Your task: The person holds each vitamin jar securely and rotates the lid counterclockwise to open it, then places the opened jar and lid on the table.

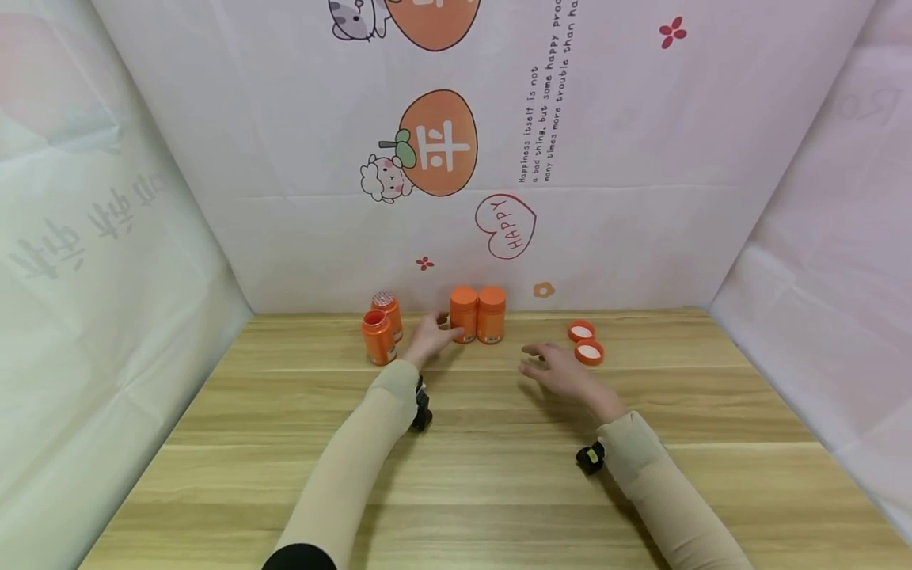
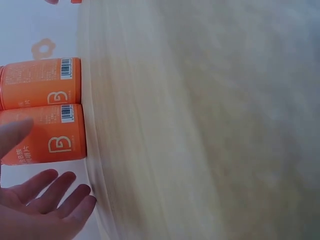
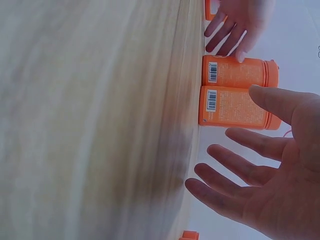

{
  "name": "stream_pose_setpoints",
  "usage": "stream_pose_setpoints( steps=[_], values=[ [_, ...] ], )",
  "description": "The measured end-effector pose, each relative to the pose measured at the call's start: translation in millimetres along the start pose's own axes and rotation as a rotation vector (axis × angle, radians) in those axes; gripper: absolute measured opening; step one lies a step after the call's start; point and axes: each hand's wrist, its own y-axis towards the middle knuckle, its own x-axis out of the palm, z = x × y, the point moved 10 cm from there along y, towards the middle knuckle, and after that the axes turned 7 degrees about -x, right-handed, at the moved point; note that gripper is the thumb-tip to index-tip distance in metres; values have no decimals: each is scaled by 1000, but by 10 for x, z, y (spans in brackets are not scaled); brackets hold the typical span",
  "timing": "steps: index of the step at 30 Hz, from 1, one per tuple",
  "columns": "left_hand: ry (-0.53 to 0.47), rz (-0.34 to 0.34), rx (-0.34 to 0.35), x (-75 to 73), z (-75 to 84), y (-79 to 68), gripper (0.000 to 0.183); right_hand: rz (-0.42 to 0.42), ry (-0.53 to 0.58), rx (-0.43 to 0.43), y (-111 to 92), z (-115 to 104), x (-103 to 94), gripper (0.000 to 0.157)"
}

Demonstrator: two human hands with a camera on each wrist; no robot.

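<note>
Two capped orange bottles stand side by side near the back of the table, the left bottle [image 1: 464, 315] close against the right bottle [image 1: 492, 315]. My left hand [image 1: 430, 339] is beside the left bottle, thumb in front of it and fingers spread. In the left wrist view the fingers of that hand [image 2: 50, 207] are loosely extended below the bottle, with a gap showing. To the right of the pair, my right hand [image 1: 559, 370] hovers over the table with its fingers apart. The right wrist view shows this hand [image 3: 260, 170] holding nothing, its palm toward the bottles.
Left of my left hand stand an uncapped orange bottle [image 1: 379, 338] and, behind it, another bottle [image 1: 385, 310] with a silvery top. Two orange caps, a rear cap [image 1: 581, 330] and a front cap [image 1: 589, 351], lie inside up at right. A printed white sheet [image 1: 613, 237] rises behind the table.
</note>
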Motion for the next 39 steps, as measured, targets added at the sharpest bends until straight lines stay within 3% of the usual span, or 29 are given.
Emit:
stream_pose_setpoints(
  steps=[12, 23, 32, 39],
  values=[
    [-67, 4, 19, 71, 58, 46, 61, -4, -8, -9, 10, -18, 32, 56],
    [-159, 38, 12, 35, 68, 38, 58, -1, 8, -5, 23, -44, 14, 51],
    [-192, 78, 26, 13, 89, 1, 53, 9, 14, -20, 1, -47, 0, 53],
    [-174, 97, -14, 16, 63, -41, 51, 8, 21, -34, -6, -60, -4, 54]
  ],
)
